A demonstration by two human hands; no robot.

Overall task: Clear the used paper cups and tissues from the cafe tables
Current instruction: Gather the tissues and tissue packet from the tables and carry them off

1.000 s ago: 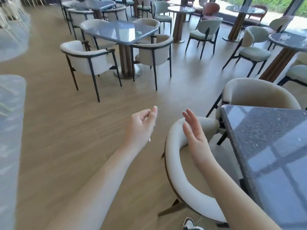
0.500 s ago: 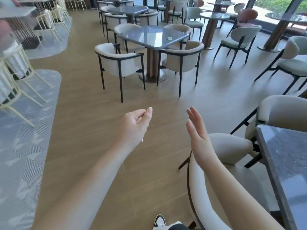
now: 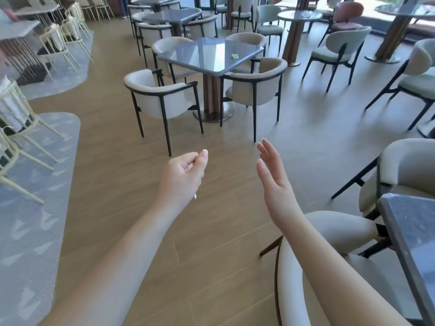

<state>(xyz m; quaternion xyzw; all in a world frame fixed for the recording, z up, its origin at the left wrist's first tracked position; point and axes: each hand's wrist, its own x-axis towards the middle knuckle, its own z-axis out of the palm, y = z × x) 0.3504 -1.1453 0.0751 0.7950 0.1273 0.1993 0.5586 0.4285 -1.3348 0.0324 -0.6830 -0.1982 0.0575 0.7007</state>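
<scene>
Far left of our left hand (image 3: pixel 182 176): grey woven rug (image 3: pixel 30 208), flat weave with a pale chevron pattern, and cream wire-frame chairs (image 3: pixel 14 118) standing on it.

Left hand: over the wood-plank floor (image 3: pixel 113 165), fingers curled in and thumb laid on top. A small white tip (image 3: pixel 195 196) pokes out under the palm; we cannot tell what it is, so whether the hand pinches something is unclear.

Well ahead, between the two hands: square bench (image 3: pixel 209 54) with a glossy dark stone top on a round column, ringed by cream padded barrel chairs with thin black metal legs. A small crumpled green tissue (image 3: pixel 234 56) lies near its right edge.

Right hand (image 3: pixel 274 182): flat and spread, fingers straight, touching nothing.

Below and right of it: rounded cream chair back (image 3: pixel 329 225), then the speckled dark bench corner (image 3: pixel 414 234).
</scene>
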